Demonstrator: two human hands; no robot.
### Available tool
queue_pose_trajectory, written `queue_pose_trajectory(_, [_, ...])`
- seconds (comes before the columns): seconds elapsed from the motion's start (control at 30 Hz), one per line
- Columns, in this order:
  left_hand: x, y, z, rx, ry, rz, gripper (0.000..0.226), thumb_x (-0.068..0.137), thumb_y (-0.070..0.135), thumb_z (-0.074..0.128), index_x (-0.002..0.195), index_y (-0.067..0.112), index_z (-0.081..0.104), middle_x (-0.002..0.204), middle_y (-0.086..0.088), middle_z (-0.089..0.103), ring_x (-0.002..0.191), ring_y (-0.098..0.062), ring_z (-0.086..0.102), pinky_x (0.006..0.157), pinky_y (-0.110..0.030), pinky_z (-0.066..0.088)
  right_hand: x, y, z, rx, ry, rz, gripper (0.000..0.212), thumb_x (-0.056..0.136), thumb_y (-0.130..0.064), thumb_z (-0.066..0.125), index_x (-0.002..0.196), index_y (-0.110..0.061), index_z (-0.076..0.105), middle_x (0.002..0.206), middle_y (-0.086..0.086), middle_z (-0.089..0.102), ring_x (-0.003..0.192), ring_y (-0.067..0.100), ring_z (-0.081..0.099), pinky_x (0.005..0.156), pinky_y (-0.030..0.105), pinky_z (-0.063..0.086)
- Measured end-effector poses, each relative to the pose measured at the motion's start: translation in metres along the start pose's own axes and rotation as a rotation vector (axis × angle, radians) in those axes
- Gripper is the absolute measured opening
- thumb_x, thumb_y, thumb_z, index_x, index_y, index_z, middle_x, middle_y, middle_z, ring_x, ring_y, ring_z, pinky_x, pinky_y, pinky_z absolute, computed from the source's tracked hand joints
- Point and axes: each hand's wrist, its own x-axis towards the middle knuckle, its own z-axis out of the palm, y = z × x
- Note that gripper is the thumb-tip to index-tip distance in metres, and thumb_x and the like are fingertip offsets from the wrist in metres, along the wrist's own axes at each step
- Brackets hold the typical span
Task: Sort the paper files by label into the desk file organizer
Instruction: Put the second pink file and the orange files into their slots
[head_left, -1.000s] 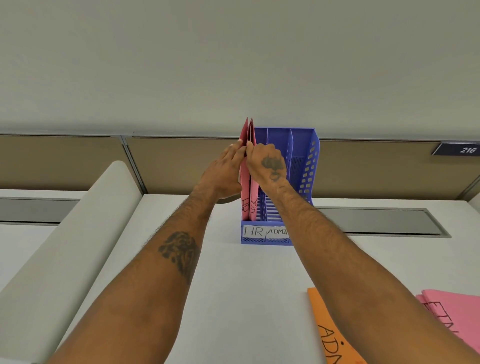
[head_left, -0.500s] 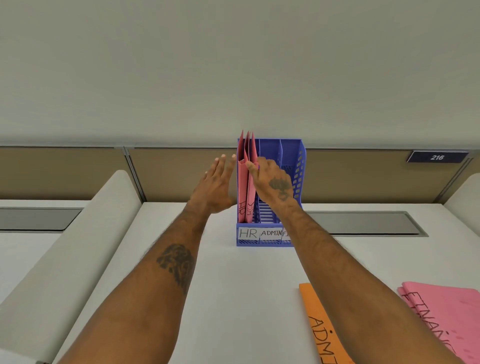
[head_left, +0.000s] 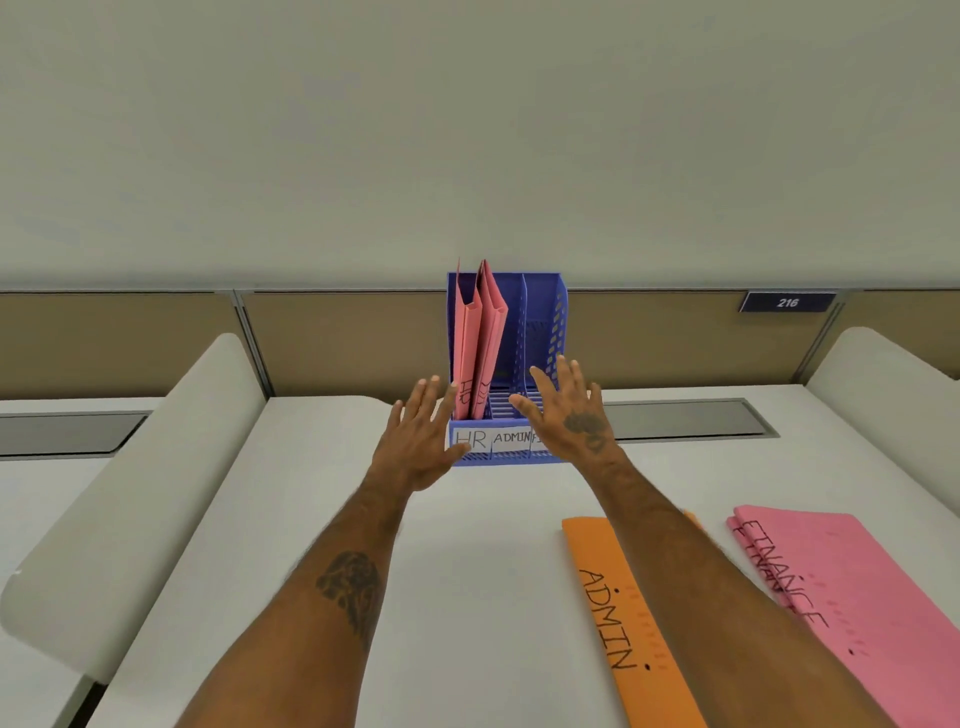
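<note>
Fingers of left hand and right hand: spread straight, holding nothing, raised before the blue organizer. Two red files: upright in its leftmost slot, labelled HR. Orange file, marked ADMIN, and pink files, marked FINANCE: flat on the table, nearer, to the right.

I see the blue plastic desk file organizer at the back of the white desk, before the tan partition panel. Two salmon paper files stand in its leftmost slot. Nearer me, to the right, the orange ADMIN paper file lies flat, with the pink FINANCE paper files stacked further right.
</note>
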Motion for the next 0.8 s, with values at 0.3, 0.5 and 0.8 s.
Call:
queue_pose_trajectory(0.3, [-0.037,0.042,0.027,-0.033,-0.021,0.037,0.087,0.096,0.061,0.039,0.154,0.026,-0.015,0.164,-0.005,-0.014,0.151,-0.027,-0.011,0.121,-0.052,0.004,-0.057,0.038,0.01,0.052,-0.078,0.025,0.088,0.083,-0.077,0.006,0.154,-0.026,0.016,0.162,0.012,0.001,0.149,0.029,-0.001,0.116,0.056,0.008])
queue_pose_trajectory(0.5, [-0.056,0.089,0.055,0.004,-0.081,-0.026,0.084,0.096,0.064,0.03,0.154,0.023,-0.016,0.164,-0.005,-0.016,0.151,-0.025,-0.013,0.121,-0.049,0.0,-0.098,0.087,0.019,0.044,-0.11,0.02,0.118,0.061,-0.085,-0.024,0.152,-0.025,0.02,0.161,0.014,0.009,0.148,0.032,0.005,0.116,0.055,0.011])
queue_pose_trajectory(0.8, [-0.084,0.17,0.111,-0.031,-0.126,-0.094,0.096,0.078,0.081,-0.002,0.155,0.025,-0.013,0.164,-0.005,-0.015,0.151,-0.024,-0.014,0.12,-0.048,-0.001,-0.159,0.185,0.043,0.012,-0.226,0.022,0.106,0.07,-0.081,-0.017,0.15,-0.026,0.024,0.161,0.013,0.008,0.149,0.03,0.004,0.116,0.054,0.01])
